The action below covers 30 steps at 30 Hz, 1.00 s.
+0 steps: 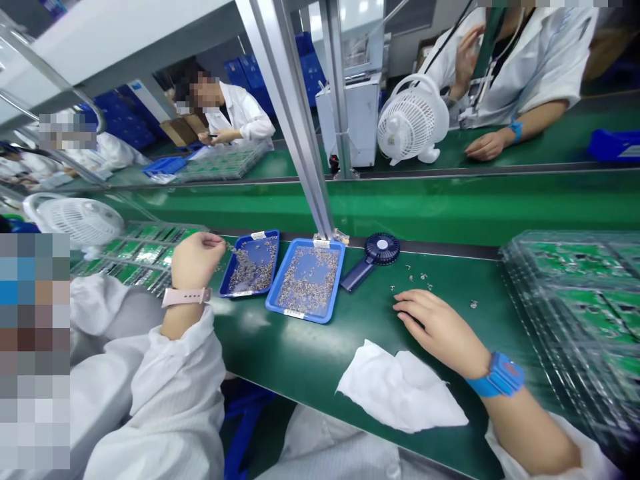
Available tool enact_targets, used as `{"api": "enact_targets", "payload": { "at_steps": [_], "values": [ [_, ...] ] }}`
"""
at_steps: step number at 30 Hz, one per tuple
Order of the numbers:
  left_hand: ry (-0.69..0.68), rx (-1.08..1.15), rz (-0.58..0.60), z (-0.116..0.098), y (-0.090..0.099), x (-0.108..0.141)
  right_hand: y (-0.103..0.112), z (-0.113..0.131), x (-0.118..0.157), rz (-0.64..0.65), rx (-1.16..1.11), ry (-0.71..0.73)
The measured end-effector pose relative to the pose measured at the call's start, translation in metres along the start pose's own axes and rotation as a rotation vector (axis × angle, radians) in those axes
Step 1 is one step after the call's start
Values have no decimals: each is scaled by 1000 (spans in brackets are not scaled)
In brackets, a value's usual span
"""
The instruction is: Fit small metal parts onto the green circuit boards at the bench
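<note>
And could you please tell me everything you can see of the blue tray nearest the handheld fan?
The blue tray looks plastic: shallow, roughly rectangular, with rounded corners and a raised rim. White labels mark its near and far ends. Small silvery parts cover much of its floor, leaving some blue bare. It lies flat on the green table, close beside a second tray; whether they touch is unclear. The handheld fan lies just right of it, and no hand touches it.

Free tabletop (357, 317) between lighter blue tray (315, 320) and right hand (437, 327), post (295, 120) behind tray
</note>
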<state>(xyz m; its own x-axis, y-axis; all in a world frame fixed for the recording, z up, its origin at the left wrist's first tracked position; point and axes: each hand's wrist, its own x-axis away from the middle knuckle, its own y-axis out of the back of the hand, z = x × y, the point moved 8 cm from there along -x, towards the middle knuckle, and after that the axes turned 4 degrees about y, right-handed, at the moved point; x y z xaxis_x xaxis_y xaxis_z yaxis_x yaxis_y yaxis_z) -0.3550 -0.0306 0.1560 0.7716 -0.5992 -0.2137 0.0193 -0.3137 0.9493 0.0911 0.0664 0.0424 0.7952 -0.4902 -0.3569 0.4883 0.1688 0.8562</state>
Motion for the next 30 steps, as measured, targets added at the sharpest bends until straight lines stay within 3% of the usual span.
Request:
{"api": "enact_targets", "payload": {
  "at_steps": [3,7,13,17,22,24,27,30],
  "values": [
    [-7,-56,81,-2,-15,0,-3,-2,1,20,24,-4],
    [8,-12,47,-1,-24,2,-7,-3,2,48,27,-9],
    [-7,88,-83,2,-9,5,-8,-4,1,60,13,-16],
    [-48,-20,89,-4,-28,5,-11,-4,1,83,24,-17],
    [-25,61,84,-4,-37,5,-13,-5,2,95,25,-13],
    [-25,91,78,-3,-35,4,-13,-6,1,94,22,-19],
    [-18,193,-33,-2,-18,3,-14,-6,1,107,16,-30],
    [-60,244,-22,-9,-10,4,-15,-6,1,114,9,-35]
  ]
}}
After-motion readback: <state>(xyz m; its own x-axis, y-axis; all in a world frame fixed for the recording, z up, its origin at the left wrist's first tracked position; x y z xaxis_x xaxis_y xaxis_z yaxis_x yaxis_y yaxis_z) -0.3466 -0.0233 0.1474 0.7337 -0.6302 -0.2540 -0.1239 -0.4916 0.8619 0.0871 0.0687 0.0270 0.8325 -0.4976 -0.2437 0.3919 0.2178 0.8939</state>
